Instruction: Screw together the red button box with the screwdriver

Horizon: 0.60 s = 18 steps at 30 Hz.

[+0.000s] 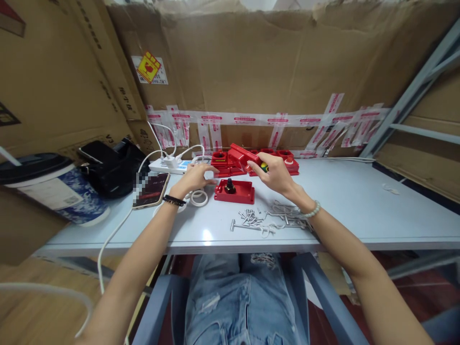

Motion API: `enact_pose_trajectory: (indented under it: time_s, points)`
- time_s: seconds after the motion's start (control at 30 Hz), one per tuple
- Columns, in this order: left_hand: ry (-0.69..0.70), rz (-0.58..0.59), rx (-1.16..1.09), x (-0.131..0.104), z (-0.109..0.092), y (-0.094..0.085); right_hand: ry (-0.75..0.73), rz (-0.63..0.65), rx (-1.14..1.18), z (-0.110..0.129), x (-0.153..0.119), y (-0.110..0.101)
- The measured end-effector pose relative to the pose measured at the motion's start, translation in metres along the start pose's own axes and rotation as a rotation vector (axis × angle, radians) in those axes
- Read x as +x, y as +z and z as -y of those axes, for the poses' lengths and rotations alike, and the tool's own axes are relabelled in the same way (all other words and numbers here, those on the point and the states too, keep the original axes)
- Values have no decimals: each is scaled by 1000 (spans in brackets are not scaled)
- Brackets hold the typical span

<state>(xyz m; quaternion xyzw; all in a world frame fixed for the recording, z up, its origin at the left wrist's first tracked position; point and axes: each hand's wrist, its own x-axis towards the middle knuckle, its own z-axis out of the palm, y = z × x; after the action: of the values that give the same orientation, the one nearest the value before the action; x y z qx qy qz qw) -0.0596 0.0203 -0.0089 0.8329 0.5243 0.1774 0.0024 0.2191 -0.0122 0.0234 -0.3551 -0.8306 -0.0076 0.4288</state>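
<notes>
My right hand (275, 173) grips a red housing (244, 157), which is tilted above the back of the table. A small yellow-green part shows beside its fingers. To the left, my left hand (197, 177) hovers with its fingers apart near the white rings (199, 198) and holds nothing. Between and below the hands lies a red base (241, 191) with a black knob (230, 186) standing on it. More red housings (220, 160) are lined up behind, partly hidden by the held one.
Small screws (250, 218) and metal rods (251, 226) lie near the front edge. At the left are a phone (151, 190), a power strip (179, 166), cables, a black bag (115, 175) and a large cup (53, 191). Cardboard (244, 67) stands behind.
</notes>
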Motion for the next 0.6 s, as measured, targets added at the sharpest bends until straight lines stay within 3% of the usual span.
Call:
enact_pose_trajectory:
  time_s: [0.23, 0.6]
  points:
    - [-59, 179, 37, 1, 11, 7, -11, 1, -1, -1, 0, 0]
    - [-97, 181, -137, -6, 42, -3, 7, 7, -16, 0, -1, -1]
